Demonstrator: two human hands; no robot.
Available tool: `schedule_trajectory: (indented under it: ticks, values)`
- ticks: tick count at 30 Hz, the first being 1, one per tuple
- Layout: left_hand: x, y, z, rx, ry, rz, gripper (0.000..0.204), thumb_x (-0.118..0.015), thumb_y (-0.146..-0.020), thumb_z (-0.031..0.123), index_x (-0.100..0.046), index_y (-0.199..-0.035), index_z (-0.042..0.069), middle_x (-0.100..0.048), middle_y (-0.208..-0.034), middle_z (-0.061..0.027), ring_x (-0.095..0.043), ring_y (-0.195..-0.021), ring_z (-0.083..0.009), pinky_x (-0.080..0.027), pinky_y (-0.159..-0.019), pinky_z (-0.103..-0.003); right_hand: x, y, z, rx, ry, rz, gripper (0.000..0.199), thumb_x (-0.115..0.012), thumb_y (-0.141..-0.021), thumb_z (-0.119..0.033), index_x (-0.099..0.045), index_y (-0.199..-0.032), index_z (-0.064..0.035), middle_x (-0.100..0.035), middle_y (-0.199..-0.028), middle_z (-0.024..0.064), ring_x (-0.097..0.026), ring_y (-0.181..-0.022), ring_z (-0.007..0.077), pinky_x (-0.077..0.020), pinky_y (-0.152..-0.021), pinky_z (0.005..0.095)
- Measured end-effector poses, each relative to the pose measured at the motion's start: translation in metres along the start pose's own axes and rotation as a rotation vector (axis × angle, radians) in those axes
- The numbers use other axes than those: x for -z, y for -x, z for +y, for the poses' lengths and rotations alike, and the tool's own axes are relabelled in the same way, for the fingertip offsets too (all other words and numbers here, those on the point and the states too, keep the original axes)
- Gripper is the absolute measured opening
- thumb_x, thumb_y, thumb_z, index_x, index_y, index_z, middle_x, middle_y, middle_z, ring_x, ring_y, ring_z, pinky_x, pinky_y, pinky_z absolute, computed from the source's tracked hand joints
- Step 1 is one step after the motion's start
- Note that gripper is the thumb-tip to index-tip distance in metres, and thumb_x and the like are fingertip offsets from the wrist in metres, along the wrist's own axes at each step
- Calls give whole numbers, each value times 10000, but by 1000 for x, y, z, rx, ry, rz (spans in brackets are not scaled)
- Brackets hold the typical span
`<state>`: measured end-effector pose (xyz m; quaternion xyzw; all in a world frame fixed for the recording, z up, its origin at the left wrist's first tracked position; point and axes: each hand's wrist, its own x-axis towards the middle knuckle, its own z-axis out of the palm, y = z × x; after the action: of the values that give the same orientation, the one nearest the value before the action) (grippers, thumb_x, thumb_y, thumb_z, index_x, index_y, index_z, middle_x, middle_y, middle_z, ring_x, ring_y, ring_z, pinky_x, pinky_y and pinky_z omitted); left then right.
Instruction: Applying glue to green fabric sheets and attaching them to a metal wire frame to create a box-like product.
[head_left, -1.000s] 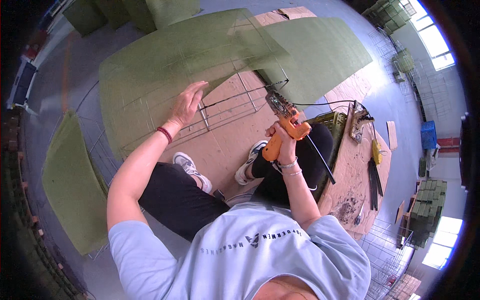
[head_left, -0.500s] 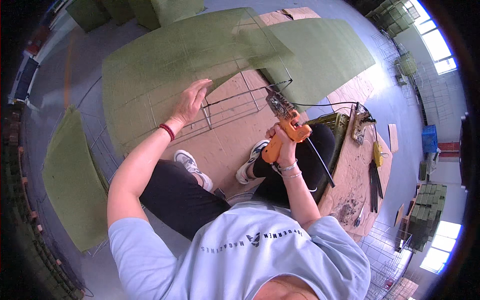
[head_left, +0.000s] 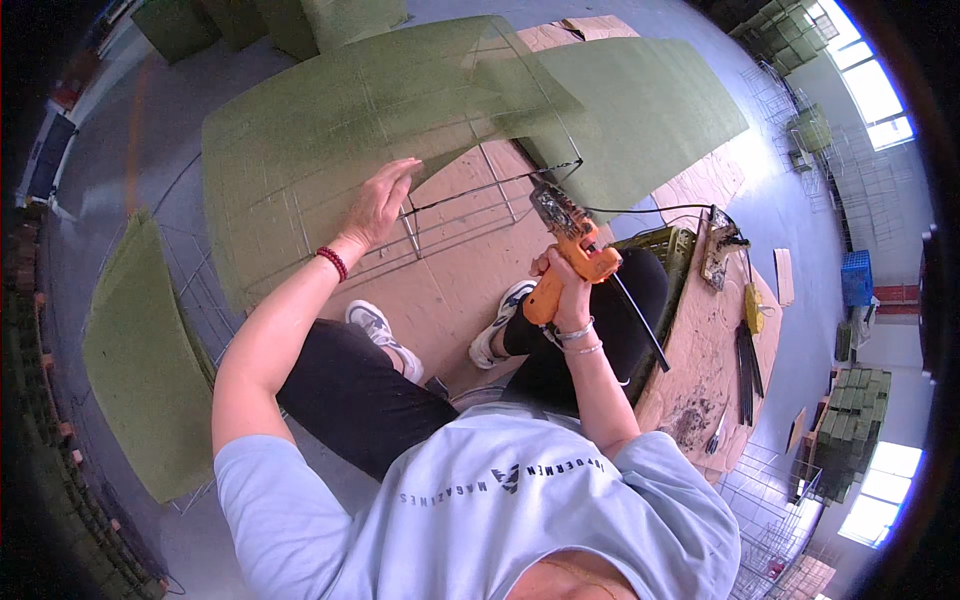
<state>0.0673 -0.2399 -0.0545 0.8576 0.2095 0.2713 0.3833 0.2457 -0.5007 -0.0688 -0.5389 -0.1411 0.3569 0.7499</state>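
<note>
The orange power tool (head_left: 572, 262) sits above the person's knees, over the near edge of the brown board (head_left: 450, 270) on the floor. Its long axis runs from the handle, low and near the body, up and away to the dark nose, which points at the black wire (head_left: 500, 183) along the lower edge of the green mat panel (head_left: 350, 110). A black cord (head_left: 640, 325) drops from the tool toward the right.

The right hand (head_left: 562, 295) is clenched round the tool's orange handle, fingers wrapped tight. The left hand (head_left: 380, 205) is open, fingers spread and flat, pressing on the lower edge of the green mat panel where it meets the wire frame (head_left: 440, 215).

The panel stands tilted over the board, its near edge just beyond the tool's nose. A second green panel (head_left: 640, 110) lies behind it to the right, overlapping at the corner. Another green panel (head_left: 140, 350) lies on the grey floor (head_left: 130, 150) well to the left.

To the right, a low table (head_left: 715, 350) with a worn wooden top carries a yellow tool (head_left: 752, 305) and dark rods (head_left: 745, 365); its near edge is close to the right knee. A dark crate (head_left: 675, 250) stands between the table and the leg. Bare floor opens between the left panel and the board.
</note>
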Motion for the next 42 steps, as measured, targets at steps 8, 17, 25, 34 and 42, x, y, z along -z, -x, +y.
schedule_trajectory:
  ticks: [8, 17, 25, 34, 42]
  values:
    - [0, 0, 1, -3, -8, 1, 451, -383, -966, 281, -533, -1239, -45, -547, -1292, -194, -495, -1233, -318, -359, -1053, -354, 3, 3, 10, -5, -16, -133, 101, -577, -870, -64, -506, -928, -22, -515, -753, 47, -536, -692, 178, -454, -659, 324]
    - [-1, 1, -1, 0, -15, 13, 455, -385, -962, 292, -541, -1231, -41, -548, -1293, -192, -494, -1233, -321, -365, -1050, -355, -3, 4, 6, -18, -25, -49, 113, -572, -863, -120, -521, -799, -41, -522, -717, 39, -536, -671, 158, -435, -629, 293]
    - [-1, 1, -1, -5, -32, 10, 430, -389, -964, 274, -549, -1226, -28, -554, -1284, -189, -504, -1221, -326, -375, -1041, -363, -19, 22, 19, -86, -29, -190, 120, -588, -858, -73, -508, -939, -34, -503, -780, 35, -520, -692, 155, -456, -648, 317]
    - [-3, 1, -3, -30, -9, 29, 424, -381, -970, 272, -556, -1211, -30, -568, -1261, -191, -515, -1205, -330, -382, -1031, -367, -33, 26, 24, -137, -29, -251, 158, -601, -851, -55, -504, -975, -39, -515, -774, 49, -530, -696, 163, -462, -646, 314]
    - [-3, 0, -3, -43, -20, 24, 426, -378, -968, 265, -550, -1213, -38, -566, -1262, -192, -513, -1205, -330, -380, -1031, -366, -41, 34, 26, -131, -67, -241, 143, -584, -825, -31, -510, -946, -45, -537, -736, 27, -542, -659, 136, -467, -614, 292]
